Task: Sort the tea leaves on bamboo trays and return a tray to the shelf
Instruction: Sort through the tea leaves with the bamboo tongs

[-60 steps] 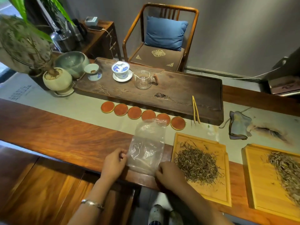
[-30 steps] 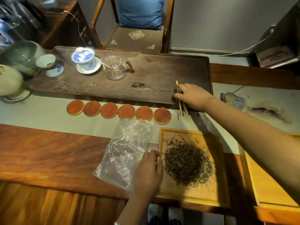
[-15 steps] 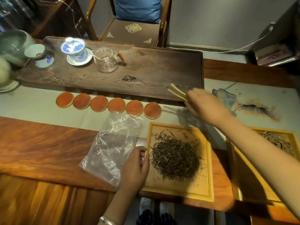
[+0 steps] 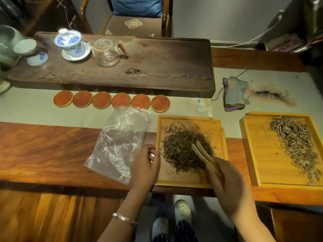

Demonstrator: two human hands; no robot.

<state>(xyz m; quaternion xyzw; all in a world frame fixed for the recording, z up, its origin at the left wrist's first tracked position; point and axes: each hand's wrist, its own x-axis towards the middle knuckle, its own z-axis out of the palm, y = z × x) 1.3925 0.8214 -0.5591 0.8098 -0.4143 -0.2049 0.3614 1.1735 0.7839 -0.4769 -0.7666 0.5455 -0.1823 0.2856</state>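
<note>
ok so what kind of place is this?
Probably a tea room or tea shop. A long dark wooden tea tray holds a blue-and-white lidded cup and glass pitcher; loose tea leaves lie on a bamboo tray.

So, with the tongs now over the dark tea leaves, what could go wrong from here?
1. The near bamboo tray sits by the table's front edge; a push from the bamboo tongs in the right hand might flick dark tea leaves onto the floor.
2. The left hand rests on a light plastic bag; it could slip.
</note>
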